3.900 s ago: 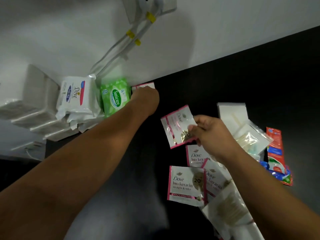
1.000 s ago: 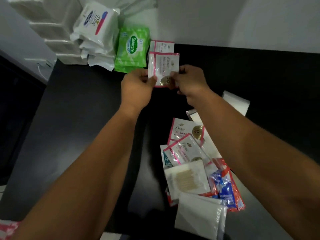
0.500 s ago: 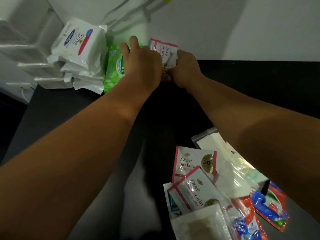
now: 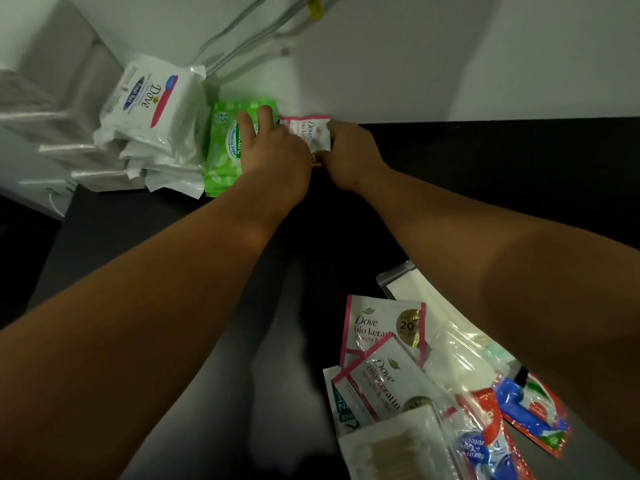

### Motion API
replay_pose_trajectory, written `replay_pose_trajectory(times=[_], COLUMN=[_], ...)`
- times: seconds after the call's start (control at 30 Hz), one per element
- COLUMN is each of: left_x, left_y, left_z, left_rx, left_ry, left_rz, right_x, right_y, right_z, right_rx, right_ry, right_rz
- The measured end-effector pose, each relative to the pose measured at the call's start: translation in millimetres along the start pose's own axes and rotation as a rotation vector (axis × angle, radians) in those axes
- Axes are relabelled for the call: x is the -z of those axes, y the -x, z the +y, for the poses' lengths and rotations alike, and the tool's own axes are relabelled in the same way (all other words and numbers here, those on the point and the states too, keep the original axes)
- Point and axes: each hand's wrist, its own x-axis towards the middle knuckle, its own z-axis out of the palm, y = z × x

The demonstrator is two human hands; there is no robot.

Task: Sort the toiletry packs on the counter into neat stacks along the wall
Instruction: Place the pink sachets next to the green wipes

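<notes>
Dove sachet: upper centre, against wall, for stacking.
Right hand: pinching Dove sachet.
Left hand: flat, steadying Sanicare pack.

Two bare forearms reach forward from the lower corners of the view and converge at the back edge of the counter. The left arm enters from the lower left with a straight wrist. The left hand lies palm down, its back showing, with its fingers stretched straight onto a green pack; its thumb is hidden. The right arm comes in from the right side. The right hand is curled, knuckles up, its fingertips pinching the right edge of a pink-trimmed sachet. The two hands sit just beside each other, nearly touching.
</notes>
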Motion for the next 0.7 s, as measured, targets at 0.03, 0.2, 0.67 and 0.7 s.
replay_pose_trajectory(times=[0.03, 0.2, 0.67, 0.7], left_x=[3.2, 12.8, -38.0, -38.3], left_y=[4.8, 54.2, 209.9, 212.3], left_z=[-1.2, 1.7, 56.1, 57.5], left_rx=[0.003, 0.092, 0.007, 0.005], left_ry=[0.048, 0.382, 0.893, 0.870], left_rz=[0.028, 0.241, -0.197, -0.192], right_x=[4.0, 36.4, 61.0, 60.5], right_y=[6.2, 69.4, 220.2, 222.3], right_z=[-1.1, -9.3, 22.6, 24.1], right_rx=[0.006, 0.042, 0.078, 0.079], right_ry=[-0.018, -0.044, 0.353, 0.342], right_rz=[-0.003, -0.037, -0.453, -0.445])
